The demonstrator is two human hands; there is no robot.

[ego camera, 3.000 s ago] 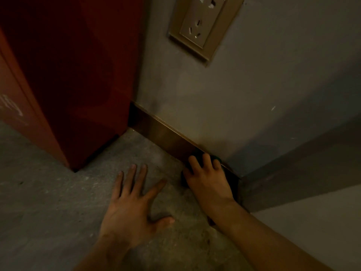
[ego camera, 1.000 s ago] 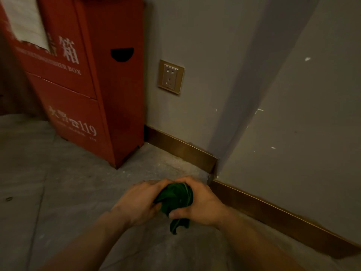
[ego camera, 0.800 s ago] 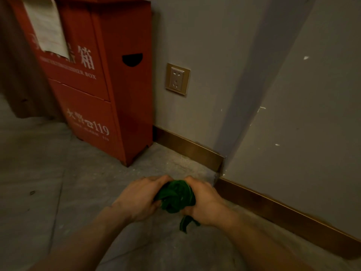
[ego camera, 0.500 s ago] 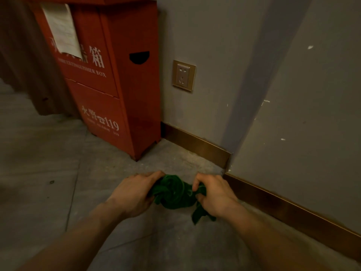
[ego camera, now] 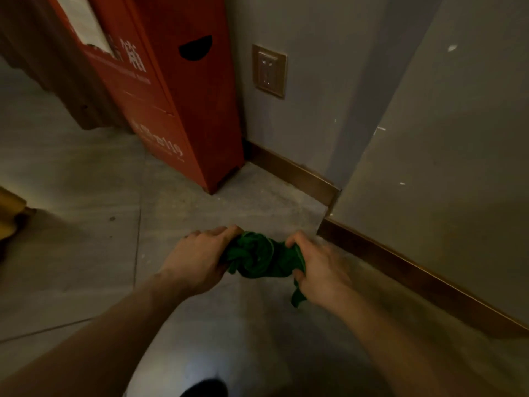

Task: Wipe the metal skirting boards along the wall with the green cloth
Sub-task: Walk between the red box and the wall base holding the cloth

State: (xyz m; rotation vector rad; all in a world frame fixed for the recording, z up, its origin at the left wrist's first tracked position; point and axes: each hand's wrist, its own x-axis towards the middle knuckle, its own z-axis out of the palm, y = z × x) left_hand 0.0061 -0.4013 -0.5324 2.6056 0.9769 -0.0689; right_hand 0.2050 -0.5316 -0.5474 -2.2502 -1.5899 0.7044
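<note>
Crumpled dark green cloth [ego camera: 259,257]: bunched into a twisted wad, held above the grey concrete floor [ego camera: 86,196] between both hands, with one loose tail hanging down beside the right wrist. It is clear of the wall and of the skirting.

Left hand [ego camera: 197,260]: knuckles up, fingers curled over the left end of the cloth and gripping it.

Right hand [ego camera: 320,270]: fingers and thumb closed on the right end of the cloth, pinching a fold; slightly blurred.

Both bare forearms reach in from the lower edge of the view.

Brown metal skirting board, far section [ego camera: 294,174]: runs along the foot of the grey painted wall [ego camera: 315,81] from the red cabinet to a projecting corner.

Brown metal skirting board, near section [ego camera: 415,279]: runs along the foot of the nearer wall face [ego camera: 458,153], starting at the same corner and passing off to the right. The right hand is near its starting end, not touching it.

Tall red metal cabinet with white lettering [ego camera: 183,96]: stands on the floor against the far wall; a dark half-round slot shows on its side and a pale paper sheet [ego camera: 83,21] is fixed to its front.

Brass-framed wall socket [ego camera: 269,70]: set in the far wall, just right of the cabinet, above the skirting.

Dark rounded shape [ego camera: 204,389]: at the bottom edge between the forearms; cannot be identified.
</note>
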